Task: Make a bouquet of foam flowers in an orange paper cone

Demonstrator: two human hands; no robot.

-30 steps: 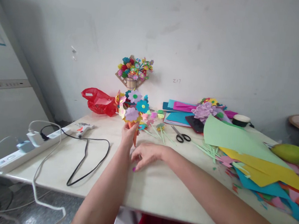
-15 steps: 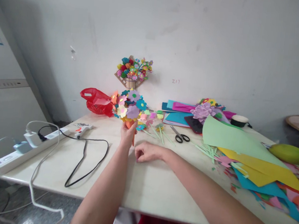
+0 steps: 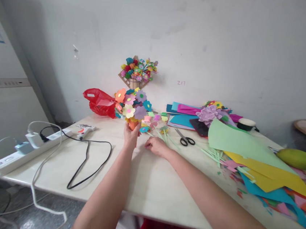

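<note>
My left hand [image 3: 131, 136] is wrapped round the orange base of a bouquet of foam-sheet flowers [image 3: 132, 107], held upright over the table. Its blooms are orange, pink, cream, purple and blue with contrasting centres. My right hand [image 3: 156, 146] rests low over the table to the right of the bouquet, its fingers curled together; whether anything is in them is hidden. Just beyond it lie thin pale green strips [image 3: 170, 140] and several small loose flowers [image 3: 155, 118]. Black-handled scissors [image 3: 187, 139] lie to the right of that hand.
A glue gun [image 3: 87, 132] with a black cord and a white power strip [image 3: 28, 152] are on the left. A red plastic bag [image 3: 99, 103] sits behind. Coloured foam sheets [image 3: 248, 142], scraps and a phone [image 3: 199, 127] cover the right. A flower basket [image 3: 134, 83] hangs on the wall.
My right hand has moved forward and slightly right, away from the table's front edge. The bouquet in my left hand has turned a little.
</note>
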